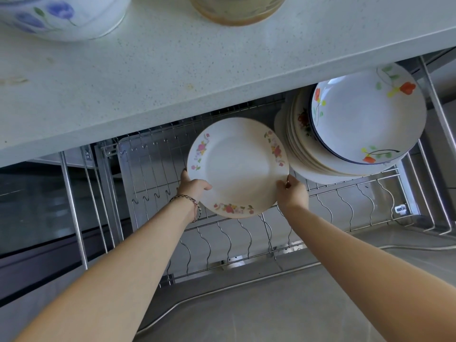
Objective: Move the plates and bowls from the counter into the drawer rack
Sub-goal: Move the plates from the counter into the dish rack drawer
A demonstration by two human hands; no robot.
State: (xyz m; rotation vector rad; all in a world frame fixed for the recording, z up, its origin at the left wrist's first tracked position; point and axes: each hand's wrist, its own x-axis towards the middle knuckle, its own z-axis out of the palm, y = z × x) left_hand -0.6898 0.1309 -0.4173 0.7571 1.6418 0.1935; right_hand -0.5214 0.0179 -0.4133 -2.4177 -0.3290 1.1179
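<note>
The floral plate (238, 166) is held above the drawer rack (148, 169). It is clear of the counter (172, 70) and just beside the stack of plates (299, 154) lodged at the rack's right end. It is gripped at opposite points of its lower rim. The left hand (195, 187) is curled round the left edge with the thumb laid on the face, and the right hand (292, 193) is closed on the right edge.

The plate is to be treated as rigid glazed ceramic: moderately heavy, smooth and probably slippery. It is liable to chip if struck against the wire dividers or the neighbouring stack. The rim is the proper holding place, thumb above and fingers below, since the flat centre offers no purchase. Gentle lowering on edge between two wires is judged to be required next.

Two bowls stand on the counter, a blue-flowered bowl (61, 16) and a tan-rimmed bowl (237, 8). Being deeper, these are expected to need a grip at the rim wall.
</note>
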